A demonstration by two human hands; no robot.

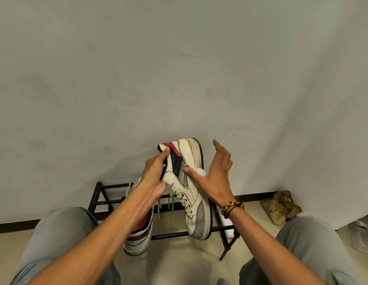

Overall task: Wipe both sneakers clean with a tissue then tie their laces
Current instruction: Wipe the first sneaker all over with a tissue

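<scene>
A cream, grey, navy and red sneaker (194,194) hangs in the air, heel up and toe down, above the rack. My left hand (155,177) grips its collar at the heel, fingers curled inside the opening. My right hand (217,171) presses a white tissue (200,172) against the sneaker's side, thumb on the upper, the other fingers extended upward. Its loose laces (170,202) dangle down. The second sneaker (141,233) sits on the rack at the left, partly hidden behind my left forearm.
A low black metal shoe rack (179,234) stands against the pale wall. A white object (227,223) lies at its right end. A crumpled brown paper bag (280,205) rests on the floor at the right. My knees in grey trousers frame the bottom corners.
</scene>
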